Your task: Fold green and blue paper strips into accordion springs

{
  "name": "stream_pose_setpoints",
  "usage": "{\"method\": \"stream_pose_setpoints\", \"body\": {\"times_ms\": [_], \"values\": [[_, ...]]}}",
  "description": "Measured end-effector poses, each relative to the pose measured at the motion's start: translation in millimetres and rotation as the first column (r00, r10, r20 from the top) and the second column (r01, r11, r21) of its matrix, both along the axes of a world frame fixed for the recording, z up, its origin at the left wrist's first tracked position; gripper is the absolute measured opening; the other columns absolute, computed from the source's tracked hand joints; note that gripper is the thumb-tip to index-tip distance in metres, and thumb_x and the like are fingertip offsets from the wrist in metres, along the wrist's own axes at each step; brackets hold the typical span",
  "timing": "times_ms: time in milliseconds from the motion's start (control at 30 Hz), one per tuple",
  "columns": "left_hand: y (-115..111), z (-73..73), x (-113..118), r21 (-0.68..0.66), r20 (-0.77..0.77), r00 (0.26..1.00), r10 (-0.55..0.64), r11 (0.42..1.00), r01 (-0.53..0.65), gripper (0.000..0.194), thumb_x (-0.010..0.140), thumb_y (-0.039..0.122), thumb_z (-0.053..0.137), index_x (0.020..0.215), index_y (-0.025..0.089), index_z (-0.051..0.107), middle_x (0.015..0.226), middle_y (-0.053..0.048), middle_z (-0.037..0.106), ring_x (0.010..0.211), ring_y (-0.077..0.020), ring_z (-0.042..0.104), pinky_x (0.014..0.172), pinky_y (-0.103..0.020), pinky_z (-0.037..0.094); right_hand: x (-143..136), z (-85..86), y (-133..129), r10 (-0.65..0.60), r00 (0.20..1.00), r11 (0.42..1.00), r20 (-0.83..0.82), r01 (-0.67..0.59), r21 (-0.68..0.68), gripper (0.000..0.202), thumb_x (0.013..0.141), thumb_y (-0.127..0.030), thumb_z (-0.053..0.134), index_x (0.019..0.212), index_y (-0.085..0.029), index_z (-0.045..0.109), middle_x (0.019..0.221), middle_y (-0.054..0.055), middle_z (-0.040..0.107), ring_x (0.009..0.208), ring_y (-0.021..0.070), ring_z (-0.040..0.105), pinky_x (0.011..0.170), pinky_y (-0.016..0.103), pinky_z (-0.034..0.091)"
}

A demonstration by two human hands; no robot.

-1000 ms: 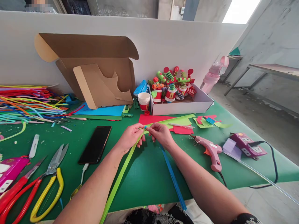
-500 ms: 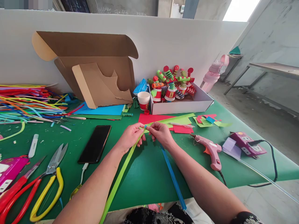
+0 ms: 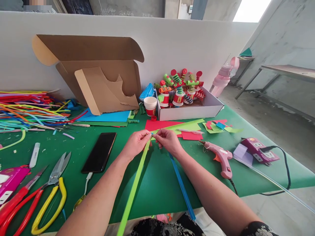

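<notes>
Over the middle of the green table, my left hand (image 3: 136,144) pinches the upper end of a long lime-green paper strip (image 3: 134,190), which hangs down past the table's front edge. Close against it, my right hand (image 3: 168,141) is closed at the same spot, where a small bit of blue shows between the fingertips. From under my right hand a blue paper strip (image 3: 181,185) runs down to the front edge. The ends of both strips meet at the fingertips; how they overlap is mostly hidden.
Scissors (image 3: 52,186) and a phone (image 3: 99,152) lie left. A pink glue gun (image 3: 219,155) and power strip (image 3: 259,150) are right. Behind stand paper cups (image 3: 150,106), a white box (image 3: 189,113) of paper figures and a cardboard box (image 3: 98,49). Pipe cleaners (image 3: 31,109) pile far left.
The green strip's lower end has swung to the right. My left fingers have curled in a little, and both hands stay together at the strips' ends.
</notes>
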State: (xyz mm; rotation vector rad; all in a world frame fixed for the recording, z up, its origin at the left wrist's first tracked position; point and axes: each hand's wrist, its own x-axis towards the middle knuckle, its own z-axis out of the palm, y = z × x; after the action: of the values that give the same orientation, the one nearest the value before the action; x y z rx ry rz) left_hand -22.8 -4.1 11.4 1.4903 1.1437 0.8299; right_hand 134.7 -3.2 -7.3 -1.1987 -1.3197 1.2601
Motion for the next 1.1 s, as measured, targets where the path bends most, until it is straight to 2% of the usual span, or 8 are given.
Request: {"method": "stream_pose_setpoints", "body": {"times_ms": [267, 467, 600, 667, 733, 833, 967, 1100], "values": [[2, -1.7, -1, -0.048, 0.057, 0.998, 0.016, 0.999, -0.013, 0.034, 0.076, 0.048, 0.064, 0.084, 0.016, 0.063, 0.069, -0.002, 0.065, 0.055, -0.0132, 0.059, 0.053, -0.025, 0.048, 0, -2.1, 0, 0.009, 1.000, 1.000, 0.020, -0.010, 0.020, 0.040, 0.067, -0.056, 0.071, 0.063, -0.021, 0.053, 0.049, -0.005, 0.054, 0.037, 0.0088, 0.046, 0.035, 0.021, 0.039], [1, -0.9, 1, -0.021, 0.044, 0.998, 0.042, 0.999, -0.041, 0.029, 0.073, 0.044, 0.067, 0.075, 0.016, 0.064, 0.064, -0.001, 0.064, 0.053, -0.0121, 0.058, 0.052, -0.023, 0.047, -2, 2.7, -2, 0.029, 1.000, 0.999, 0.003, -0.029, -0.030, 0.041, 0.065, -0.056, 0.074, 0.063, -0.020, 0.054, 0.050, -0.005, 0.055, 0.037, 0.0086, 0.048, 0.037, 0.021, 0.041], [7, 2.5, -6, -0.020, 0.129, 0.971, 0.202, 0.979, -0.201, 0.024, 0.068, 0.038, 0.072, 0.070, 0.015, 0.065, 0.059, -0.001, 0.064, 0.049, -0.0109, 0.056, 0.049, -0.021, 0.045, 9, 13.4, 2, 0.044, 0.990, 0.996, -0.134, -0.053, -0.067, 0.041, 0.065, -0.056, 0.074, 0.072, -0.018, 0.062, 0.058, -0.003, 0.061, 0.049, 0.0106, 0.058, 0.049, 0.023, 0.049], [13, 6.4, -14, -0.115, 0.308, 0.872, 0.381, 0.925, -0.363, 0.022, 0.066, 0.034, 0.074, 0.070, 0.014, 0.065, 0.057, -0.001, 0.064, 0.046, -0.0103, 0.055, 0.047, -0.021, 0.045, 18, 15.4, 7, -0.031, 0.959, 0.995, -0.281, 0.003, -0.101, 0.041, 0.066, -0.057, 0.074, 0.076, -0.018, 0.065, 0.061, -0.002, 0.062, 0.051, 0.0106, 0.058, 0.052, 0.023, 0.049], [19, 11.0, -21, -0.257, 0.501, 0.677, 0.539, 0.840, -0.479, 0.018, 0.066, 0.029, 0.073, 0.070, 0.014, 0.064, 0.057, 0.000, 0.064, 0.046, -0.0093, 0.055, 0.048, -0.020, 0.046, 24, 12.8, 11, -0.142, 0.890, 0.982, -0.434, 0.072, -0.172, 0.041, 0.064, -0.057, 0.075, 0.077, -0.018, 0.066, 0.059, -0.001, 0.061, 0.049, 0.0098, 0.055, 0.049, 0.023, 0.047], [22, 14.8, -20, -0.438, 0.599, 0.467, 0.650, 0.754, -0.489, 0.008, 0.069, 0.019, 0.069, 0.069, 0.012, 0.064, 0.059, -0.001, 0.066, 0.049, -0.0076, 0.058, 0.051, -0.018, 0.048, 19, 5.1, 12, -0.228, 0.841, 0.960, -0.490, 0.110, -0.257, 0.034, 0.054, -0.042, 0.085, 0.072, -0.019, 0.067, 0.060, -0.002, 0.062, 0.048, 0.0078, 0.051, 0.050, 0.022, 0.045], [9, 8.2, 6, -0.424, 0.607, 0.533, 0.589, 0.808, -0.409, 0.016, 0.064, 0.022, 0.075, 0.073, 0.011, 0.066, 0.063, -0.004, 0.069, 0.051, -0.0112, 0.061, 0.050, -0.021, 0.049, -4, 2.6, 1, -0.040, 0.908, 0.989, -0.418, -0.023, -0.144, 0.038, 0.052, -0.037, 0.087, 0.083, -0.019, 0.073, 0.076, 0.002, 0.070, 0.067, 0.0119, 0.059, 0.068, 0.026, 0.048], [-7, -1.0, 32, -0.336, 0.603, 0.623, 0.498, 0.867, -0.369, 0.036, 0.052, 0.037, 0.085, 0.072, 0.013, 0.066, 0.059, -0.002, 0.068, 0.050, -0.0142, 0.062, 0.051, -0.025, 0.049, -17, 7.8, -7, -0.031, 0.888, 0.994, -0.458, -0.019, -0.104, 0.035, 0.056, -0.044, 0.083, 0.076, -0.017, 0.072, 0.075, 0.004, 0.069, 0.070, 0.0149, 0.059, 0.072, 0.030, 0.047]]}}
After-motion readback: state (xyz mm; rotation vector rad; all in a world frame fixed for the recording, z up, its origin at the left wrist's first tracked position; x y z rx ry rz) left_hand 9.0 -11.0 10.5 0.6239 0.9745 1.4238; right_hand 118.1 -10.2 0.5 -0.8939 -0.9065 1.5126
